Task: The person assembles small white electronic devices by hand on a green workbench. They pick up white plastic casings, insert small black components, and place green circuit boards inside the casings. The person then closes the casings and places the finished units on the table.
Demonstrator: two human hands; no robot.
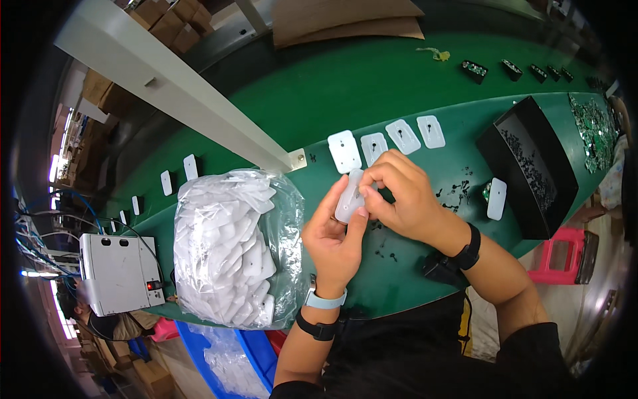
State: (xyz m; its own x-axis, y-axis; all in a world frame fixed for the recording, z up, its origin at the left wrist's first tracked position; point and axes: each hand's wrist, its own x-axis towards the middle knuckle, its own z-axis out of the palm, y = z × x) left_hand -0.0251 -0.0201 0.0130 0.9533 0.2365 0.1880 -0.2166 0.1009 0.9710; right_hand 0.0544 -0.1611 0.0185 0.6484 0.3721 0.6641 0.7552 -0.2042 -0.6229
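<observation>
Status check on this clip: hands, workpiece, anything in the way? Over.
Left grip holding white plastic cover. Right grip at its face, anything pinched there unclear. Four similar pieces just beyond, nothing visibly blocking either grip.

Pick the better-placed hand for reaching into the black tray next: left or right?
Probably the right hand: it's nearer the black tray, while the left hand, farther off, grips the white cover. Both hands are at the cover.
</observation>
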